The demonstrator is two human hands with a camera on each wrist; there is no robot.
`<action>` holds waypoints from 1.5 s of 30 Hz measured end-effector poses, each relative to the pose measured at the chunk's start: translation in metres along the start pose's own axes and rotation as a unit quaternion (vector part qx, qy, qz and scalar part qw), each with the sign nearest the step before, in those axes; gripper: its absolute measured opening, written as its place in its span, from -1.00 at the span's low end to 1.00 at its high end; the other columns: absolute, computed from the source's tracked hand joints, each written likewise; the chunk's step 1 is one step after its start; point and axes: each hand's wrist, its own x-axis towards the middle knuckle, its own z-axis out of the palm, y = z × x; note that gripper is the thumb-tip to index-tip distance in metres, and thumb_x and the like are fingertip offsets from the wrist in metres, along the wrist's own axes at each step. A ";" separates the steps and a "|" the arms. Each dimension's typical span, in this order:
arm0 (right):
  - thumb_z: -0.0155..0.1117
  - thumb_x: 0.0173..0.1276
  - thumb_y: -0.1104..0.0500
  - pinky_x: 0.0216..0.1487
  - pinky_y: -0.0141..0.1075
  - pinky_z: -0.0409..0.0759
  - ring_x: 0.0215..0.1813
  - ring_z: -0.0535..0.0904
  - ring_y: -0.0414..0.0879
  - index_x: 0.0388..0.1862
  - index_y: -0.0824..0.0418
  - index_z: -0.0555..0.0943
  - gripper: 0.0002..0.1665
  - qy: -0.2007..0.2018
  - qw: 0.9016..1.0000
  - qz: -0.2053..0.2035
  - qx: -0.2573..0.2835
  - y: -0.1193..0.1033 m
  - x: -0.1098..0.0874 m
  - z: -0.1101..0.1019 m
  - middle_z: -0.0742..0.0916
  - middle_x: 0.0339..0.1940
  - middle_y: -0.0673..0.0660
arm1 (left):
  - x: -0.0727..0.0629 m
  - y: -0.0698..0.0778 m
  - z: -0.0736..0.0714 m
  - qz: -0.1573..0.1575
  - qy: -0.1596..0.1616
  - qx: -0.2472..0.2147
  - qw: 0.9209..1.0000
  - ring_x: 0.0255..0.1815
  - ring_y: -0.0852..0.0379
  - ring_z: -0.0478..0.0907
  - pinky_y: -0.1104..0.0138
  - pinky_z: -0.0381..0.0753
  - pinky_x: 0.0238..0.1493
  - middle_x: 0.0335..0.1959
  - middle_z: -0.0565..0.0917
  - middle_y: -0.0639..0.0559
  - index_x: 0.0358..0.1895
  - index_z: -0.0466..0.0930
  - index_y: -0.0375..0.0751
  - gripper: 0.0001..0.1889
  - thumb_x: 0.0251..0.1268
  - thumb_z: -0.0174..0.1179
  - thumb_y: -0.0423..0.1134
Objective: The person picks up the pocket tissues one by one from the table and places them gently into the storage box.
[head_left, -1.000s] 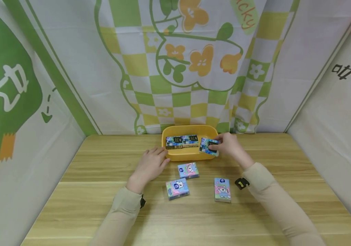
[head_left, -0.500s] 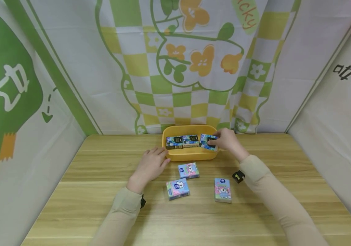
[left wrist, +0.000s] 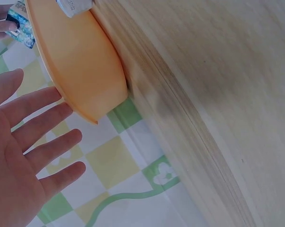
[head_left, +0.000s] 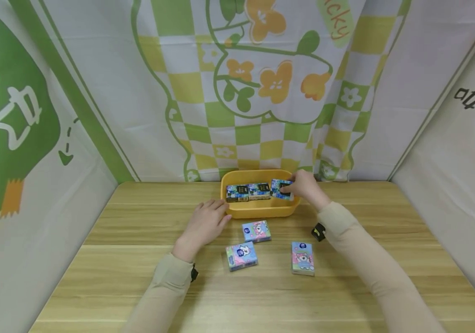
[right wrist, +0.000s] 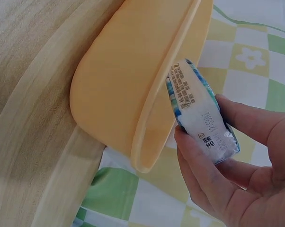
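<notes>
In the head view my right hand [head_left: 307, 187] pinches a blue-and-black tissue pack [head_left: 278, 188] over the right end of a yellow plastic basket [head_left: 262, 213]. The right wrist view shows thumb and fingers on either side of this pack [right wrist: 199, 113], its clear printed wrapper end facing the camera, close to the basket's rim. Two similar packs, a left one [head_left: 236, 192] and a right one [head_left: 258, 189], lie side by side inside the basket. My left hand [head_left: 206, 222] has its fingers extended at the basket's left front corner; in the left wrist view its fingertips meet the rim.
On the wooden table [head_left: 137, 277], in front of the basket, lie three pink-and-blue tissue packs with a bear print: a back one [head_left: 256, 230], a front left one [head_left: 241, 255] and a right one [head_left: 302, 258]. A checkered curtain [head_left: 246, 134] hangs right behind the basket.
My right hand has moved slightly back and left with the tissue pack, farther over the basket. The left hand and the packs on the table stay where they were.
</notes>
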 end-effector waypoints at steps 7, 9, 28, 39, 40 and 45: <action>0.41 0.18 0.05 -0.01 -0.07 0.63 -0.10 0.65 0.12 -0.03 0.37 0.64 -0.51 -0.003 1.000 0.012 0.000 -0.001 0.007 0.001 0.71 -0.06 0.32 | 0.001 -0.001 0.000 0.000 -0.003 0.002 1.000 0.35 -0.25 0.31 -0.15 0.21 0.37 0.33 0.43 -0.14 0.28 0.43 -0.20 -0.53 0.46 -0.05 -0.01; 0.41 0.18 0.05 0.04 -0.03 0.60 -0.02 0.61 0.16 -0.03 0.37 0.63 -0.51 -0.004 1.000 0.016 -0.002 -0.001 0.010 0.002 0.70 -0.04 0.32 | 0.001 0.000 0.000 -0.002 -0.004 0.001 1.000 0.35 -0.25 0.31 -0.15 0.21 0.37 0.33 0.42 -0.14 0.28 0.43 -0.20 -0.53 0.46 -0.05 -0.01; 0.47 0.09 0.11 -0.02 -0.03 0.62 -0.05 0.60 0.19 -0.09 0.42 0.62 -0.51 0.021 1.000 0.014 0.011 0.006 0.026 0.012 0.69 -0.07 0.35 | -0.003 -0.001 0.003 -0.001 -0.004 0.002 1.000 0.35 -0.25 0.31 -0.16 0.21 0.37 0.33 0.43 -0.13 0.28 0.43 -0.19 -0.52 0.45 -0.05 0.00; 0.47 0.08 0.14 -0.09 -0.07 0.64 -0.12 0.62 0.15 -0.18 0.40 0.66 -0.60 0.038 0.999 0.019 0.005 0.009 0.033 0.019 0.72 -0.14 0.32 | -0.002 -0.001 0.003 -0.001 -0.001 -0.002 1.000 0.34 -0.25 0.33 -0.16 0.22 0.36 0.33 0.43 -0.14 0.28 0.43 -0.20 -0.53 0.45 -0.02 -0.02; 0.47 0.08 0.14 -0.09 -0.07 0.64 -0.13 0.62 0.15 -0.18 0.40 0.66 -0.60 0.039 0.999 0.020 0.002 0.009 0.034 0.020 0.72 -0.15 0.32 | -0.002 -0.001 0.002 -0.001 -0.002 -0.001 1.000 0.34 -0.25 0.33 -0.16 0.23 0.36 0.32 0.44 -0.14 0.28 0.43 -0.20 -0.53 0.45 -0.02 -0.02; 0.45 0.11 0.14 -0.13 -0.08 0.65 -0.32 0.65 0.11 -0.21 0.41 0.64 -0.62 0.033 0.999 0.025 -0.009 0.008 0.034 0.019 0.74 -0.38 0.28 | -0.001 -0.001 0.001 -0.005 -0.003 0.006 1.000 0.33 -0.25 0.34 -0.14 0.25 0.36 0.33 0.44 -0.12 0.27 0.45 -0.18 -0.54 0.45 -0.04 -0.01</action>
